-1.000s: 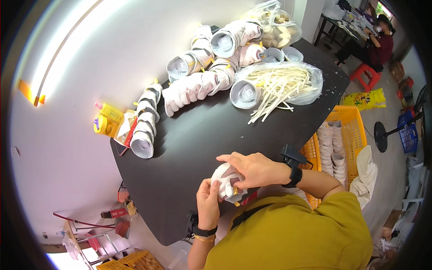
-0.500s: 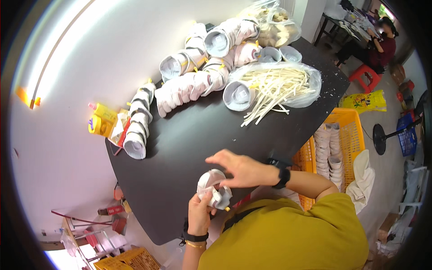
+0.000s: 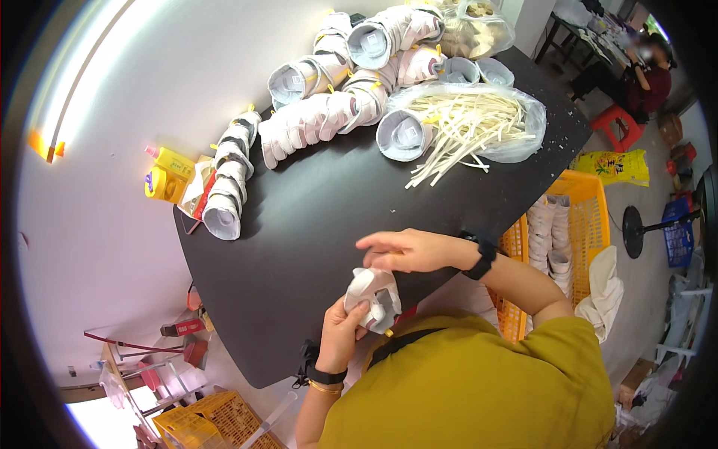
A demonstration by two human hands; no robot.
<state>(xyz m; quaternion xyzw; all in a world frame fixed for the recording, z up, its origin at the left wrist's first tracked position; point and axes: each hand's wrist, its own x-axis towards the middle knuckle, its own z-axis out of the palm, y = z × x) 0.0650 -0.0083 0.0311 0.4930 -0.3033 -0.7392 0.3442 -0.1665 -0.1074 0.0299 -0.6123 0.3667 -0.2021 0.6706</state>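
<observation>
Here is the left hand, low and close in, thumb and fingers clamped on a white shoe upper by the near edge of the tabletop, its yellow tab facing the wearer. Just beyond it hangs the right hand, fingers apart and blurred; whether their tips touch the upper, one cannot tell. The danger, by the look of it, is that one-sided hold: a careless push from the right could twist the upper out of the left hand's pinch, and with the edge so near, it could drop off. A hard squeeze might also crease its soft wall. Farther out, a wide sweep could scatter the pale strips, though that seems less likely.

And the change! A second ago both hands are on the upper; now the right has swung to its far side, and the upper is turned to show its hollow inside. Beyond, the nested shoe uppers keep their places, though the whole view has shifted.
</observation>
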